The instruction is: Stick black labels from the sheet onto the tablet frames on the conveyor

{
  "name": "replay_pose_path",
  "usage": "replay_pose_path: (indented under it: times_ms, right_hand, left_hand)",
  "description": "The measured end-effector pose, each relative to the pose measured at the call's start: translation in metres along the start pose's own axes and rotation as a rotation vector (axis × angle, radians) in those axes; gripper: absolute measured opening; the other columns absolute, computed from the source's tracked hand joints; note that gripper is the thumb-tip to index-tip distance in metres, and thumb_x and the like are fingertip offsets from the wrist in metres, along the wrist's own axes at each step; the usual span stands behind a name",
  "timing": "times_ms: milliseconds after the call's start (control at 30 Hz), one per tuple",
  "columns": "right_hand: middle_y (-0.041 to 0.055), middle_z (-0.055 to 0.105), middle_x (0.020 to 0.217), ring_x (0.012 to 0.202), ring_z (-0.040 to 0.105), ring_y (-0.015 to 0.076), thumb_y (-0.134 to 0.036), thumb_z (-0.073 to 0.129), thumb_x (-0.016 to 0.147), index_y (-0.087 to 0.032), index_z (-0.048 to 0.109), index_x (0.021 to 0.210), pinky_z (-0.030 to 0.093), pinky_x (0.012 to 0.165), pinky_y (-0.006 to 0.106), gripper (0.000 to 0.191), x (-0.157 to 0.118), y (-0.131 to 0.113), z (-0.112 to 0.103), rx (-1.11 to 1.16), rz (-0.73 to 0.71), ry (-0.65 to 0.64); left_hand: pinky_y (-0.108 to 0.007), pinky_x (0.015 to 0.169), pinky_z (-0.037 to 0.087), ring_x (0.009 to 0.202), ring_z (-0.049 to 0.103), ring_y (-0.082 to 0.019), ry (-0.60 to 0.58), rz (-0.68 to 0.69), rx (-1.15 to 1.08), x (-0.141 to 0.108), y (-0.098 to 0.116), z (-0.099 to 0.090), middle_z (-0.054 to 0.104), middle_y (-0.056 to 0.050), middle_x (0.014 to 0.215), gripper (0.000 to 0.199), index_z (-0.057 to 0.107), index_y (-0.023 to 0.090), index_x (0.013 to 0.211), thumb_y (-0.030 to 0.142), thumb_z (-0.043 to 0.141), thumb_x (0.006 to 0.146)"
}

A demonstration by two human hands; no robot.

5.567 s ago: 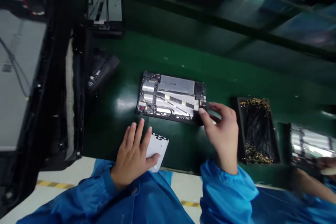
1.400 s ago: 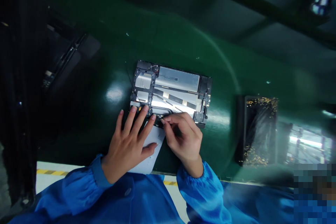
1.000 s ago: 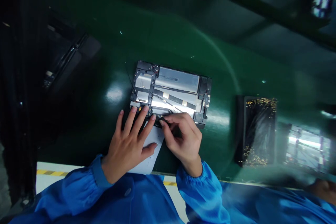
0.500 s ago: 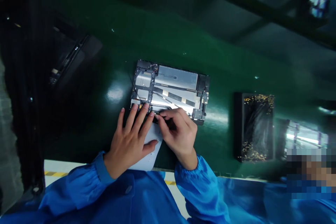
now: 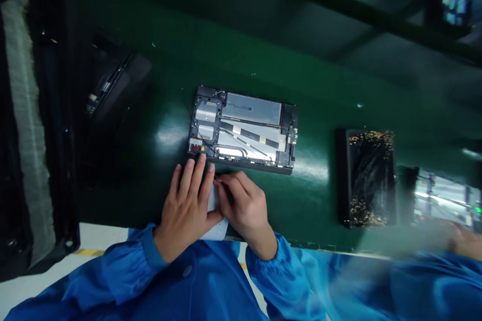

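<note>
An opened tablet [image 5: 248,123] lies on the green bench, its battery, cables and small boards exposed. My left hand [image 5: 190,200] rests just below the tablet's lower left corner, fingers stretched and slightly spread, over a white sheet [image 5: 217,231]. Beside it, my right hand [image 5: 244,205] is closed in a pinch near the left index fingertip, over the sheet's upper end. What the pinch holds, if anything, is too small to make out. Loose thin wires [image 5: 194,120] cross the tablet's left side.
To the right stands a black box [image 5: 371,180] holding black wires with gold-coloured ends. Beyond it lies another opened device [image 5: 446,193], near a co-worker's hand [image 5: 467,241]. A dark device part [image 5: 113,80] lies at the left, near a black rack or tray edge [image 5: 68,160].
Both hands have drawn back from the tablet's lower edge toward my body, the right one also shifting left. The tablet's lower edge now shows. A co-worker's arm at the right is blurred.
</note>
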State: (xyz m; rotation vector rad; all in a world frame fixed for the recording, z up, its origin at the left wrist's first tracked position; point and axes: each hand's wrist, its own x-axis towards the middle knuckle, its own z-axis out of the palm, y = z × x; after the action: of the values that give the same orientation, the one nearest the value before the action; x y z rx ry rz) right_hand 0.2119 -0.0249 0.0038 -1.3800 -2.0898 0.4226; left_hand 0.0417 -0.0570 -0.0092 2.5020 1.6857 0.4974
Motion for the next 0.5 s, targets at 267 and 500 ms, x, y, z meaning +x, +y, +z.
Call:
replay_pose_path:
  times_ms: [267,500]
  right_hand:
    - [0.0041,0.064,0.082,0.069,0.059,0.0203,-0.003,0.051,0.098,-0.022,0.064,0.099,0.044,0.057,0.032,0.023,0.006,-0.002,0.010,-0.285,-0.055,-0.036]
    - [0.0022,0.063,0.085,0.070,0.061,0.0180,-0.007,0.050,0.100,-0.025,0.055,0.096,0.049,0.061,0.029,0.018,0.004,0.001,0.003,0.010,0.021,-0.034]
  left_hand:
    - [-0.054,0.141,0.023,0.168,0.040,-0.037,-0.049,0.060,0.042,0.002,-0.004,0.001,0.052,-0.023,0.173,0.080,0.049,0.006,0.166,0.052,0.059,0.102]
    - [-0.051,0.143,0.018,0.164,0.046,-0.033,-0.018,0.098,-0.005,0.001,-0.003,0.001,0.054,-0.023,0.171,0.071,0.047,0.002,0.166,0.043,0.050,0.108]
